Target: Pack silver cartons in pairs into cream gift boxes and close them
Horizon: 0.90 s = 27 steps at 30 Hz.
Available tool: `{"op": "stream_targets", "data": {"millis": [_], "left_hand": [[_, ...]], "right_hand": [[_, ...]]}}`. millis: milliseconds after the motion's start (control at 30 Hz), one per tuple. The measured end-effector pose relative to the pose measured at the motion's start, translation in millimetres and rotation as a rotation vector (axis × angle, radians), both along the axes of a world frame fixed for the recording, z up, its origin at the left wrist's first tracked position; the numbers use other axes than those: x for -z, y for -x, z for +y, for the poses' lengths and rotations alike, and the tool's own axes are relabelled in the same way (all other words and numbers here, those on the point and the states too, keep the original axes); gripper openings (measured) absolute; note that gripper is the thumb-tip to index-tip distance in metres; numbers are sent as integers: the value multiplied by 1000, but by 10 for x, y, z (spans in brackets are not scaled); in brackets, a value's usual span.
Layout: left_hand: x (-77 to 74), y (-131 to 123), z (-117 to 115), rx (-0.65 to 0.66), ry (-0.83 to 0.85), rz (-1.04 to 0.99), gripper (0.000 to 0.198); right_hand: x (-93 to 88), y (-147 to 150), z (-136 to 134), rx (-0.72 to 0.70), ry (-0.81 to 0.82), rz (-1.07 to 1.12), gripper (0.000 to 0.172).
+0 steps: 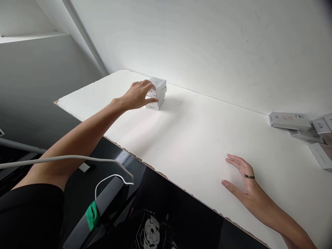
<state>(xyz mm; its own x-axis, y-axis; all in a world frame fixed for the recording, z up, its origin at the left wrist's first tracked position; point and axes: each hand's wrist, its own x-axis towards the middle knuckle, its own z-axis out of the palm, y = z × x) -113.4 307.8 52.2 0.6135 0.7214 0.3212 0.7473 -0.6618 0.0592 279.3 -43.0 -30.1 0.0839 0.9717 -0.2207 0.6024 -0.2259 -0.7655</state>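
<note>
Near the wall, on the white tabletop, stands a stack of several small white boxes (160, 92) with dark printed marks, piled slightly out of line. My left hand (141, 92) is at the stack's left side. Its fingers and thumb are apart, with the fingers by the top box's edge and the thumb lower, in front of the boxes. Whether the fingertips press on the boxes I cannot tell. My right hand (242, 176), wearing a dark ring, hovers over or rests on the table at the right, open and holding nothing.
More white boxes (289, 121) lie loosely heaped at the right, near the wall (207, 45). The white tabletop (192, 138) has a rough, chipped front edge. Below it, a white cable (64, 158) crosses in front of my left arm, near a grey bar with green cloth (92, 215).
</note>
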Motion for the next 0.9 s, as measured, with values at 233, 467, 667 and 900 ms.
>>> {"op": "stream_targets", "data": {"millis": [233,467,667,900], "left_hand": [[347,-326,-30,-311,120,-393,115],[687,-484,-164,-460,190,-575,116],[684,-444,-163,-506,232,-554,120],[492,-462,102,-563,227,-477,110]], "right_hand": [[-70,108,-12,15,97,-36,85],[-228,253,-99,49,139,-28,77],[-242,232,-127,40,141,-34,76],[-298,-228,-253,38,98,-38,78]]}}
